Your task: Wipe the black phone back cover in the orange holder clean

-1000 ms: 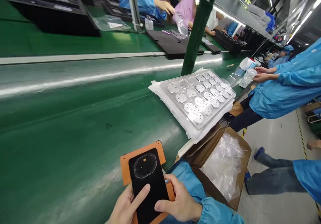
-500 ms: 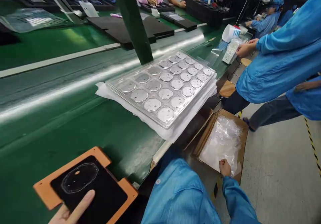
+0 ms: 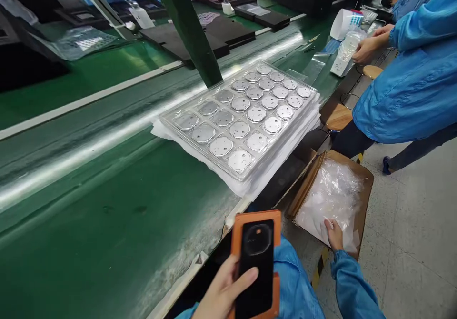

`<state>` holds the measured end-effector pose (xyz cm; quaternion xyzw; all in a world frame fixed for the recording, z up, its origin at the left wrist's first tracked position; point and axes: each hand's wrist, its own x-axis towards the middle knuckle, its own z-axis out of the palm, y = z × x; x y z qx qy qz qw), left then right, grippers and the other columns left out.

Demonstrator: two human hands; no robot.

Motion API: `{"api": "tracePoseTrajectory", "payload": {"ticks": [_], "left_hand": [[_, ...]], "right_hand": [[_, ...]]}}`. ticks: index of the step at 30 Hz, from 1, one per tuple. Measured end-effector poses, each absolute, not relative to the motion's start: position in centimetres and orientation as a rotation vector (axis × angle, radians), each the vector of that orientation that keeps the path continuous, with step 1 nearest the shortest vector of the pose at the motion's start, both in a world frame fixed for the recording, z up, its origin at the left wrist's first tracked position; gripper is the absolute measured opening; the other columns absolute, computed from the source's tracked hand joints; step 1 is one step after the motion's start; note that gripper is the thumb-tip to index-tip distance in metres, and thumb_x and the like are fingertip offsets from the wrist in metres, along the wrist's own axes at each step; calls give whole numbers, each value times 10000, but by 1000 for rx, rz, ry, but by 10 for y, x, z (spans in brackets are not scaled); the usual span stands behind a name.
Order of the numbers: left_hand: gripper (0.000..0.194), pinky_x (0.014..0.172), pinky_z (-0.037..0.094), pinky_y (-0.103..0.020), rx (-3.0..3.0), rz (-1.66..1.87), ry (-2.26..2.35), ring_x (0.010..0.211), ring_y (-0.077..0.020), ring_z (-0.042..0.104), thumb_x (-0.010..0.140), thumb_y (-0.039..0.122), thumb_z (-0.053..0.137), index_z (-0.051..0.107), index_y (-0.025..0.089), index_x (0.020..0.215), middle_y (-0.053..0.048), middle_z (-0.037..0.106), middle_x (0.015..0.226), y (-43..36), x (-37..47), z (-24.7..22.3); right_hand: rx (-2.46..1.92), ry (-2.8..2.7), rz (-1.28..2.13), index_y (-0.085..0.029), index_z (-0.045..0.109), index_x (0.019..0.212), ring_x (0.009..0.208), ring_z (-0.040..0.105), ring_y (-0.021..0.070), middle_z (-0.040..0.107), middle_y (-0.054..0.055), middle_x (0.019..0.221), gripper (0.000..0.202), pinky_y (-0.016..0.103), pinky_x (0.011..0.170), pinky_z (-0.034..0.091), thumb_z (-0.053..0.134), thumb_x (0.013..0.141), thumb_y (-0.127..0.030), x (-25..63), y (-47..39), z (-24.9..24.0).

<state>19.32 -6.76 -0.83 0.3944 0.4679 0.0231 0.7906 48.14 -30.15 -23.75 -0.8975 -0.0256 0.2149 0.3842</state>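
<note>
My left hand [image 3: 228,285] is closed on an orange fixture [image 3: 277,243] that frames a black phone-shaped panel [image 3: 255,276]. The thumb lies across the panel, and near its top are a rounded octagonal outline and a small orange hole. Lower right, my right hand [image 3: 334,235] reaches into a cardboard box [image 3: 366,181] of clear plastic bags [image 3: 332,190]. Its thumb and fingers pinch at the near side of the pile, seemingly on a bag. On the bench a clear tray [image 3: 167,119] holds rows of silver octagonal discs [image 3: 256,114].
White sheets [image 3: 257,185] lie under the tray on the green bench [image 3: 107,224]. A slanted green post [image 3: 193,33] stands behind it. At right, a co-worker in a blue smock [image 3: 410,90] handles a plastic-wrapped item [image 3: 344,54] by a wooden stool [image 3: 339,117].
My left hand has brought the orange fixture rightward from over the bench to in front of my body, turning it more upright. The right hand stays at the bags. The view has shifted.
</note>
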Motion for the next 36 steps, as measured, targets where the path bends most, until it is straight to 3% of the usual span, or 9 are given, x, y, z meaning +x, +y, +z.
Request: {"api": "tracePoseTrajectory", "payload": {"ticks": [3, 5, 11, 14, 17, 22, 28, 32, 36], "left_hand": [[447, 952, 491, -406, 728, -28, 790, 1036, -281, 638, 692, 389, 790, 624, 205, 1063, -51, 689, 1106, -80, 241, -46], [374, 916, 485, -384, 710, -33, 774, 996, -268, 635, 684, 297, 764, 606, 203, 1009, -31, 688, 1011, -90, 265, -71], [391, 926, 450, -395, 742, -76, 756, 910, -226, 612, 633, 213, 719, 565, 179, 991, -13, 646, 906, -116, 292, -107], [380, 917, 443, -368, 787, -88, 741, 914, -208, 599, 644, 176, 702, 555, 167, 994, -7, 634, 903, -116, 293, -106], [346, 882, 449, -352, 827, -102, 737, 907, -207, 596, 655, 164, 710, 546, 164, 959, -4, 624, 875, -114, 293, -106], [327, 855, 441, -337, 865, -131, 744, 883, -196, 591, 687, 197, 699, 531, 181, 967, -9, 619, 903, -116, 293, -108], [347, 847, 440, -325, 918, -161, 730, 899, -196, 589, 679, 175, 685, 550, 171, 998, -12, 632, 935, -115, 297, -105], [306, 811, 436, -307, 934, -177, 732, 870, -183, 580, 673, 162, 677, 550, 174, 951, 9, 619, 878, -112, 298, -107], [298, 747, 433, -292, 903, -225, 693, 782, -164, 562, 623, 153, 715, 559, 168, 876, 25, 607, 798, -108, 296, -107]], "right_hand": [[-2235, -120, 436, -126, 657, 887, 796, 612, 244, 679, 82, 830, 610, 303, 666, 457, 542, 814, -720, 467, -312, -203], [-2188, -205, 431, -123, 686, 949, 839, 630, 261, 698, 99, 906, 587, 309, 679, 478, 571, 821, -684, 452, -307, -181], [-1974, -822, 497, -223, 728, 1095, 1106, 591, 235, 663, 60, 1152, 264, 379, 985, 479, 570, 946, -374, 404, -262, -140], [-1896, -1264, 343, -251, 627, 1293, 1221, 525, 224, 610, 47, 1273, 360, 428, 1050, 440, 452, 989, -171, 398, -248, -140], [-1887, -1313, 186, -254, 622, 1290, 1189, 538, 214, 626, 38, 1243, 412, 413, 995, 482, 410, 979, -86, 402, -243, -146], [-1982, -1128, 141, -228, 693, 1116, 1029, 580, 217, 635, 82, 1089, 278, 396, 861, 527, 470, 975, -140, 411, -240, -148], [-2102, -1112, 330, -265, 486, 1427, 1210, 472, 275, 470, 90, 1403, 456, 481, 972, 482, 519, 973, -302, 424, -246, -138], [-2071, -1176, 384, -286, 661, 1215, 1122, 509, 259, 508, 77, 1332, 280, 479, 952, 472, 539, 969, -342, 428, -248, -134], [-2014, -1245, 311, -223, 684, 937, 1289, 423, 301, 543, 70, 1312, 194, 546, 1071, 342, 512, 973, -304, 431, -242, -133]]}}
